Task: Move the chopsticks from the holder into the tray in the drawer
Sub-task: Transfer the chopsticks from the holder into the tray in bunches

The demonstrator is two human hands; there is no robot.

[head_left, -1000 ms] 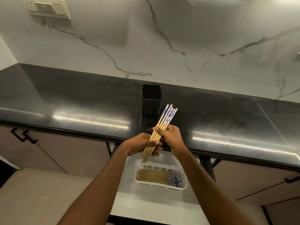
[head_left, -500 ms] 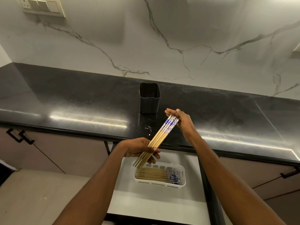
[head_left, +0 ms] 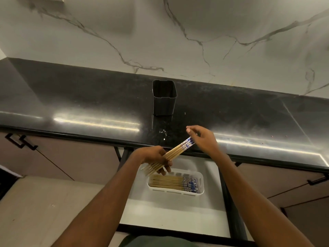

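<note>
My left hand (head_left: pixel 156 158) grips a bundle of wooden chopsticks (head_left: pixel 175 152) with blue-and-white patterned tops, held slanted above the open drawer. My right hand (head_left: pixel 203 138) touches the patterned top ends with its fingers spread. Below them a white slotted tray (head_left: pixel 200 177) sits in the drawer (head_left: pixel 170 211) and holds several more chopsticks (head_left: pixel 170 181) lying flat, patterned ends to the right. The black square holder (head_left: pixel 164 98) stands upright on the counter behind, and no chopsticks show in it.
A black polished counter (head_left: pixel 71 107) runs across the view below a white marble wall. Closed cabinet doors with black handles (head_left: pixel 19 141) flank the drawer left and right. A few water drops (head_left: pixel 163 132) lie on the counter near its front edge.
My right hand slid from the middle of the bundle up to its patterned tops. The bundle tilted flatter and dropped lower toward the tray, still in my left hand.
</note>
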